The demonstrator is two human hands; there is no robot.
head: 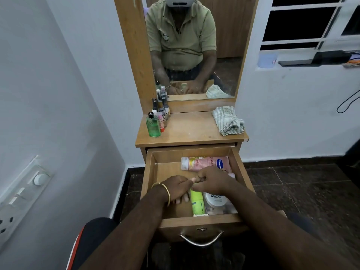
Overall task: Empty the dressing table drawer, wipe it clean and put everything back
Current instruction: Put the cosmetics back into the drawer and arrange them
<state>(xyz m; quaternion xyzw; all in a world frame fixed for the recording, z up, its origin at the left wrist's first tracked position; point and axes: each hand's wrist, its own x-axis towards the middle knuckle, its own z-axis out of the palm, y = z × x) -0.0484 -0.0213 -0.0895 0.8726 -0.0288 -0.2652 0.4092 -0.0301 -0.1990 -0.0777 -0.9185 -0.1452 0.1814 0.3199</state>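
The wooden drawer (150, 172) is pulled out under the dressing table top (191, 129). In it, a pink Vaseline lotion bottle (202, 162) lies across the back. A yellow-green tube (197, 203) and a white nail polish wipes jar (216, 199) lie at the front right. My left hand (175, 190), with gold bangles on its wrist, hovers low over the drawer, fingers curled beside the tube's top. My right hand (213, 181) is curled just right of it. The two hands touch at the thumbs. What either holds is hidden.
Several small bottles, among them a green one (153, 125), stand at the top's left edge. A folded striped cloth (228, 120) lies at its right. The mirror (191, 45) rises behind. A white wall is close on the left and dark floor tiles are on the right.
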